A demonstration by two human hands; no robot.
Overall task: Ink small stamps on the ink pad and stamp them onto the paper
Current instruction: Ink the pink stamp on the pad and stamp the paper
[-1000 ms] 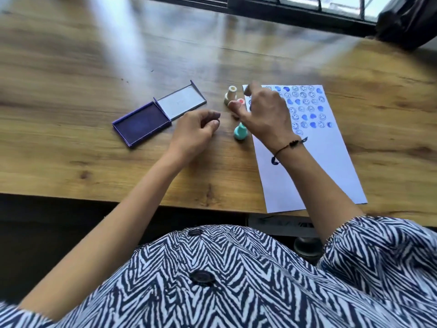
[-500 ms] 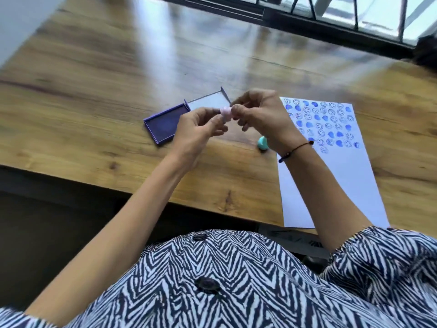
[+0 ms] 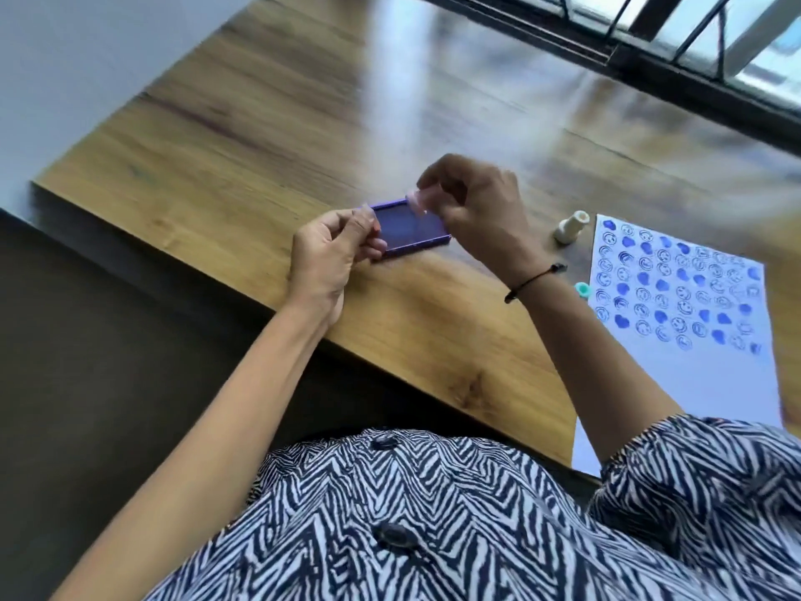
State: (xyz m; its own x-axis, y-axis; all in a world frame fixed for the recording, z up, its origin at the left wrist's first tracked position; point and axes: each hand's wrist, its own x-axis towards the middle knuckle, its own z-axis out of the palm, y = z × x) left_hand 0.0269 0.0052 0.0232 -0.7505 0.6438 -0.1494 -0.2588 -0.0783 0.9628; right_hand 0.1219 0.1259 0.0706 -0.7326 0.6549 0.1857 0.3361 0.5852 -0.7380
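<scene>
The right hand (image 3: 481,210) pinches a small pink stamp (image 3: 418,201) in its fingers (image 3: 433,177), held over the far edge of the open purple ink pad (image 3: 409,229) on the wooden table (image 3: 260,136); blur hides whether the stamp touches the pad. The left hand (image 3: 329,258) is at the pad's near left corner, its fingers curled closed, though what they grip cannot be made out. To the right, a cream stamp (image 3: 570,227) stands just beside the paper (image 3: 711,383), which is covered in blue prints, and a teal stamp (image 3: 583,291) sits at the sheet's left edge.
</scene>
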